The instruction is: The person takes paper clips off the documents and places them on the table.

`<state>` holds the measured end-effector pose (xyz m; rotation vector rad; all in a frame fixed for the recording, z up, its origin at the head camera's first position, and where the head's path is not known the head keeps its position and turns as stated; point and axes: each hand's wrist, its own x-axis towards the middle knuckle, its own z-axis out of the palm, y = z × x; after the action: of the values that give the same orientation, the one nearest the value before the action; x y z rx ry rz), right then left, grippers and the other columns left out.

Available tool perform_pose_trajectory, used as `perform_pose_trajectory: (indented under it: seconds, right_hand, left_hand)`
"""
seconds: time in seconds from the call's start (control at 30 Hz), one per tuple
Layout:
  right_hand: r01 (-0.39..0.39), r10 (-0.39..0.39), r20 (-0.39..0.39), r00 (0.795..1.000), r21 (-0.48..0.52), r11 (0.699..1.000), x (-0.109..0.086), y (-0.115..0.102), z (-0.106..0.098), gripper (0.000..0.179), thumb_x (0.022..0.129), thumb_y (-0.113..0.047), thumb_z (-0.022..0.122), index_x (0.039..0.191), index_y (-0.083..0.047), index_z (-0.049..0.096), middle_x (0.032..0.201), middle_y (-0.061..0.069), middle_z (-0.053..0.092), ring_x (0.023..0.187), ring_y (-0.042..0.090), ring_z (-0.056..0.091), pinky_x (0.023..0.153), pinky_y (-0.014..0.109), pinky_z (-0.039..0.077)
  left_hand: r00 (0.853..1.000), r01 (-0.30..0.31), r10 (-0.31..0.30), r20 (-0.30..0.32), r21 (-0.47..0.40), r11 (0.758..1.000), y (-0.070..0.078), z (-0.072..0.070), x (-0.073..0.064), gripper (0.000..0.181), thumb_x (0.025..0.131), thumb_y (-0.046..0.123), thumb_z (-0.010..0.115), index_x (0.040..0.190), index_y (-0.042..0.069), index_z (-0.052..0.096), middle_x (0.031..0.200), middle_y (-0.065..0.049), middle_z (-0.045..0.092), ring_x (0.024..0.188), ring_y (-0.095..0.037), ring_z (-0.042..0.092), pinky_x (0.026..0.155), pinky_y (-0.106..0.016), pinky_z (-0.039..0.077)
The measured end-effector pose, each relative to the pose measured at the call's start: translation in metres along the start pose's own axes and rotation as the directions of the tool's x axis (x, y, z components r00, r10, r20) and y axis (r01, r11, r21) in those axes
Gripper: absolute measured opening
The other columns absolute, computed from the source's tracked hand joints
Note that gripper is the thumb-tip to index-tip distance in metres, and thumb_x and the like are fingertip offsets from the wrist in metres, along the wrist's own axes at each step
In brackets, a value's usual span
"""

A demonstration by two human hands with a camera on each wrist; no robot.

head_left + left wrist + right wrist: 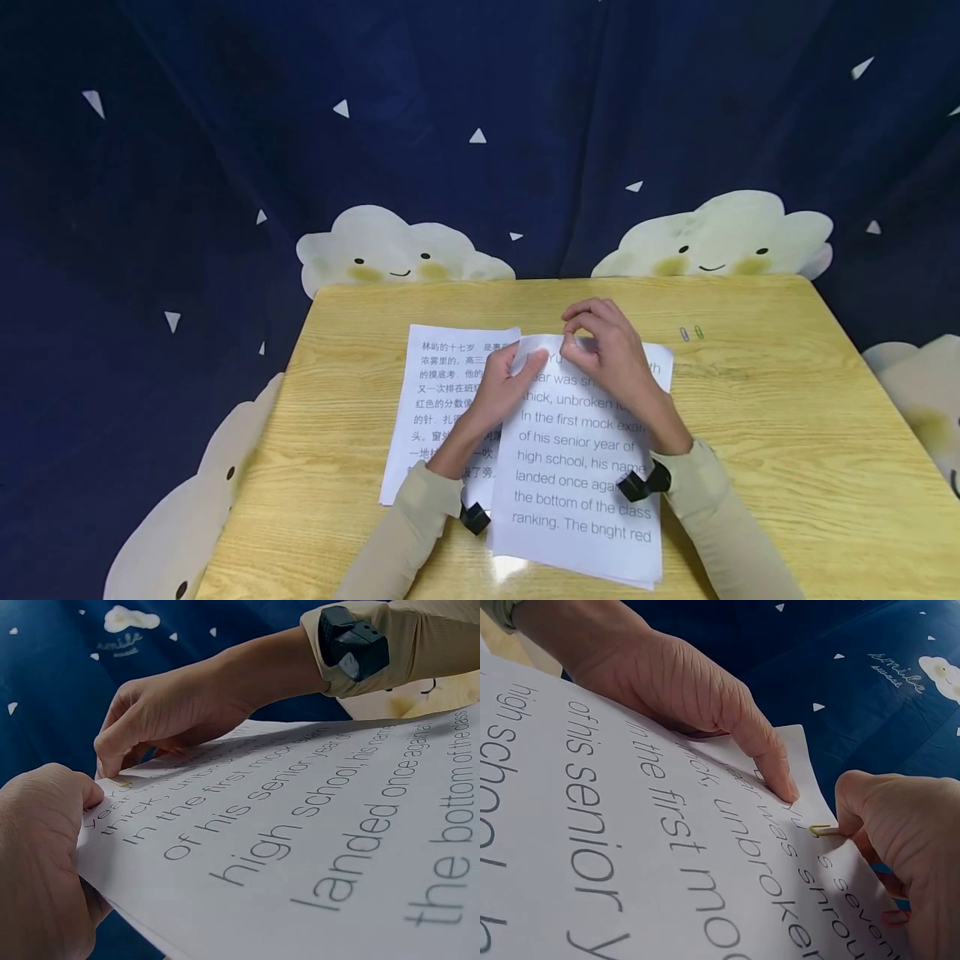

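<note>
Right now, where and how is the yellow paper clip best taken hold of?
Probably pinch the yellow clip by its outer end, coming from the top edge of the pages, as the right hand does; its opposite end points inward over the print.

The person's left hand grips the upper left edge of English-printed pages, thumb on top, while the right hand bends over their top edge, thumb and forefinger together. Chinese-printed pages lie to the left, partly covered. Over to the right, a blue clip and a green clip sit side by side on the wooden table, before a dark blue curtain with smiling clouds.
</note>
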<state>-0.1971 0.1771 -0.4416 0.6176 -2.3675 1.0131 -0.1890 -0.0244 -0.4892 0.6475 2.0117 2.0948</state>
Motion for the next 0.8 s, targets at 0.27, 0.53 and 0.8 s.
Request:
perform_pose_trajectory:
  seconds: [0.27, 0.53, 0.8]
  right_hand:
    - [-0.039, 0.039, -0.006, 0.999, 0.025, 0.999, -0.0008, -0.0015, 0.0010, 0.005, 0.086, -0.006, 0.068, 0.085, -0.007, 0.072, 0.110, 0.004, 0.068, 0.106, 0.020, 0.060, 0.088, 0.022, 0.048]
    - [-0.075, 0.075, 0.002, 0.997, 0.074, 0.994, -0.0030, -0.0011, 0.0017, 0.005, 0.084, -0.004, 0.068, 0.084, -0.005, 0.073, 0.108, 0.004, 0.066, 0.100, 0.018, 0.062, 0.085, 0.018, 0.054]
    - [-0.079, 0.080, -0.006, 0.997, 0.093, 0.993, -0.0034, -0.0007, 0.0017, 0.005, 0.085, -0.003, 0.069, 0.085, -0.005, 0.074, 0.108, 0.003, 0.063, 0.101, 0.015, 0.060, 0.078, 0.044, 0.064]
  left_hand:
    - [1.000, 0.016, -0.016, -0.007, -0.005, 1.000, 0.0011, 0.0008, -0.0005, 0.037, 0.110, 0.038, 0.055, 0.122, 0.006, 0.068, 0.086, -0.014, 0.076, 0.059, -0.023, 0.073, 0.051, -0.043, 0.063]
    - [0.999, 0.031, -0.032, -0.015, -0.028, 0.999, 0.0014, 0.0036, -0.0035, 0.036, 0.110, 0.037, 0.056, 0.122, 0.005, 0.069, 0.086, -0.014, 0.076, 0.059, -0.023, 0.073, 0.049, -0.043, 0.063]
    - [0.999, 0.029, -0.030, -0.013, -0.046, 0.999, -0.0018, 0.0041, -0.0023, 0.036, 0.110, 0.036, 0.055, 0.122, 0.005, 0.069, 0.087, -0.015, 0.076, 0.059, -0.023, 0.073, 0.048, -0.041, 0.063]
